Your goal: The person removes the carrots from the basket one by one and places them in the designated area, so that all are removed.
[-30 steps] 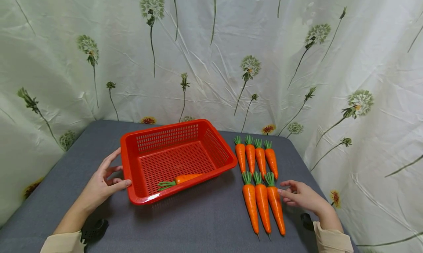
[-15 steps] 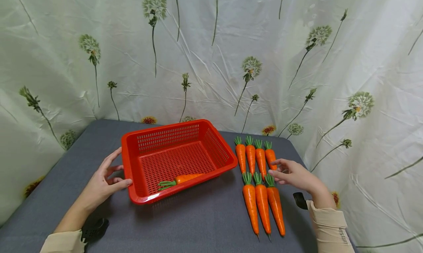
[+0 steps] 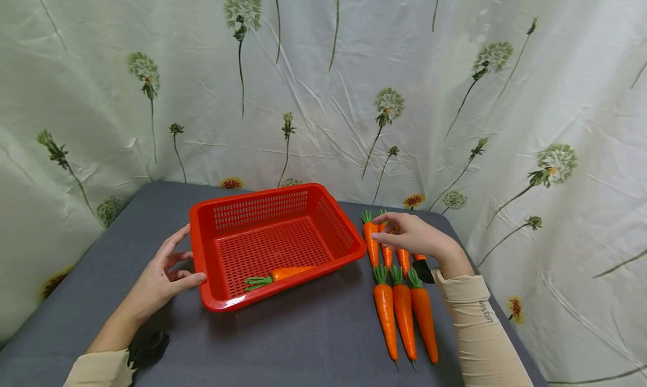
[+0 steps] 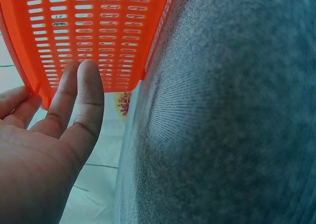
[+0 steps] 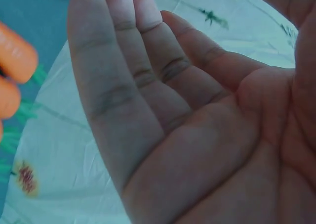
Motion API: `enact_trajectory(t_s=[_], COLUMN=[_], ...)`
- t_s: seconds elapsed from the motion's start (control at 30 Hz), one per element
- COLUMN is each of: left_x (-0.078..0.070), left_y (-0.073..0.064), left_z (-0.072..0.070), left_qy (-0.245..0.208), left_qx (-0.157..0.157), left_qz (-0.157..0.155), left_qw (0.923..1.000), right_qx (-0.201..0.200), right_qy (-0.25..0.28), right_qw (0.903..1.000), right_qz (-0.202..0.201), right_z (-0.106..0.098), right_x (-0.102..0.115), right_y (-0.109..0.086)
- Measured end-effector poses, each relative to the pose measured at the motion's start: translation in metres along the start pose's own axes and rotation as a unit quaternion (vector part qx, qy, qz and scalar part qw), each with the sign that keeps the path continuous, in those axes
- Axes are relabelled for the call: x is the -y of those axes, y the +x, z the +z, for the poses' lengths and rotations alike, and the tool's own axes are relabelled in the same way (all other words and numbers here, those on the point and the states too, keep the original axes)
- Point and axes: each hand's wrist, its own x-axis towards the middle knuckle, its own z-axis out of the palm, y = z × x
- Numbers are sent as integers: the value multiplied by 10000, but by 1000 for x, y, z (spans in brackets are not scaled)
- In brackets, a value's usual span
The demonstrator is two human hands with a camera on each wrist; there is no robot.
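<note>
A red slotted plastic basket (image 3: 275, 246) stands left of centre on the table, with one orange carrot (image 3: 290, 273) with a green top lying along its near side. At its left end is my left hand (image 3: 156, 277), thumb on the rim; in the left wrist view, extended fingers (image 4: 90, 90) lie against the slotted wall. My right hand (image 3: 404, 235) is over the back row of carrots (image 3: 370, 244), covering part of it, fingers loosely bent and holding nothing. Three more carrots (image 3: 402, 319) lie side by side in a front row, tips towards me.
A grey cloth covers the table (image 3: 303, 342). Behind and to the right hangs a pale curtain (image 3: 313, 95) printed with dandelions. A black wrist device (image 3: 149, 350) is on my left wrist, close to the cloth.
My right hand has moved from beside the front carrots up and left over the back row. My left hand stays at the basket. The carrots lie as before.
</note>
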Motion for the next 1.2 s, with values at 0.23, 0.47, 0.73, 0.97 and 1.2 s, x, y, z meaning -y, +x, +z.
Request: enact_trajectory(t_s=[0.23,0.47,0.73,0.97,1.2], left_x=[2,1,3,3,3], left_y=[0,0,0,1,0], left_z=[1,-2,0,1,-1], left_qy=[64,81,-14,2,49], left_qx=[-31,-67,24,41,-9], left_qz=[-12,41,3,11,59], left_qw=[10000,9999,10000,10000,10000], right_qx=[355,718,1143,1663,2298], right_qy=[160,776,812,702,721], right_qw=[9992,9944,9900,9836,9700], right_qz=[-113,-58,-127,60,331], right_z=[5,24,59,75,78], right_x=[22,36,50,59,68], right_y=[32,70,106,120,125])
